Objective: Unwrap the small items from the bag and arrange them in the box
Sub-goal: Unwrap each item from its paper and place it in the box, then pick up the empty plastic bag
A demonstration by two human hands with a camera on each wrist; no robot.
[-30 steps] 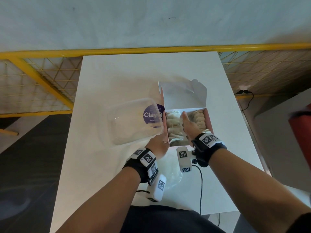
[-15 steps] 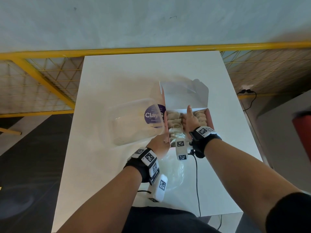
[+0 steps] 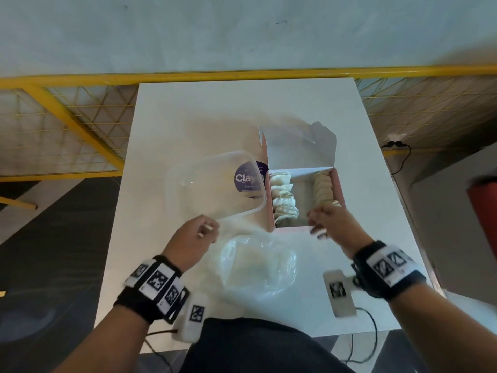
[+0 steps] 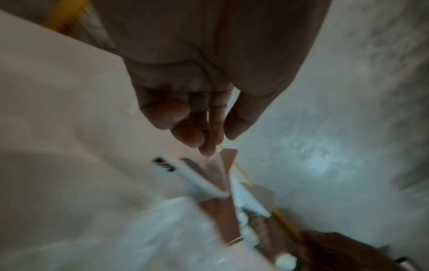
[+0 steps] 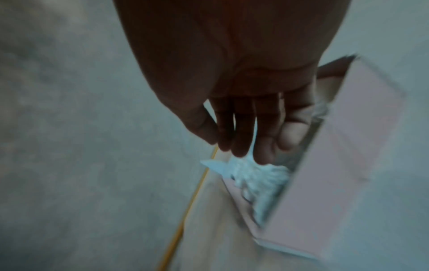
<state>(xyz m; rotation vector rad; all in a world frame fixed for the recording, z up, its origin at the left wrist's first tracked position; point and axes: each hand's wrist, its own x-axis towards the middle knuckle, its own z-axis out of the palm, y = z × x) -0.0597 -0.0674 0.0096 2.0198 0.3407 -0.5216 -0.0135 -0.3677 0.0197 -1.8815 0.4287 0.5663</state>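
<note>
The pink box (image 3: pixel 339 189) stands open on the white table (image 3: pixel 215 117), its lid (image 3: pixel 301 152) upright at the back. Two rows of small pale sachets lie inside, a left row (image 3: pixel 285 201) and a right row (image 3: pixel 324 188), with a gap between them. The crumpled clear bag (image 3: pixel 258 270) lies just in front of the box, more pale items showing through it. My right hand (image 3: pixel 317 224) hovers at the box's near right corner, fingers loose (image 5: pixel 243 132), holding nothing. My left hand (image 3: pixel 208 230) hangs left of the box, relaxed and empty (image 4: pixel 204 128).
A clear plastic tub (image 3: pixel 215 184) with a purple label (image 3: pixel 248 179) sits against the box's left side, close to my left hand. A yellow mesh railing (image 3: pixel 242 74) runs behind the table. Cables (image 3: pixel 363 332) trail off the near edge. Something red (image 3: pixel 484 211) stands at the far right.
My right hand has drawn back out of the box to its near right corner. My left hand has left the box's near left corner and moved left, toward the tub.
</note>
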